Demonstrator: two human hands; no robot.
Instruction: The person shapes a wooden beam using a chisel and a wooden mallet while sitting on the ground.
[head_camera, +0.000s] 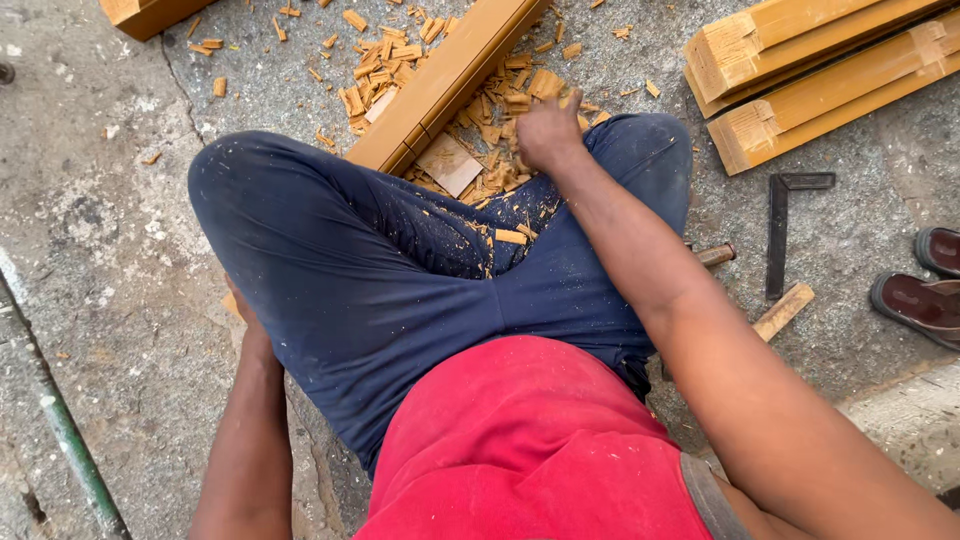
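Rough grey concrete floor (120, 300) carries everything. Near left, the left hand (243, 310) presses the floor behind the thigh, grip hidden. Farther, the right hand (548, 128), fingers curled, digs into orange-brown wood chips (500, 100) beside a long grooved wooden beam (450, 80).

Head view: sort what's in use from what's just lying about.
In use:
right hand, in the wood chips
long wooden piece beside them

Lying about:
stacked timbers
try square
sandals
wooden handles by the right leg
left hand, behind the left thigh on the ground
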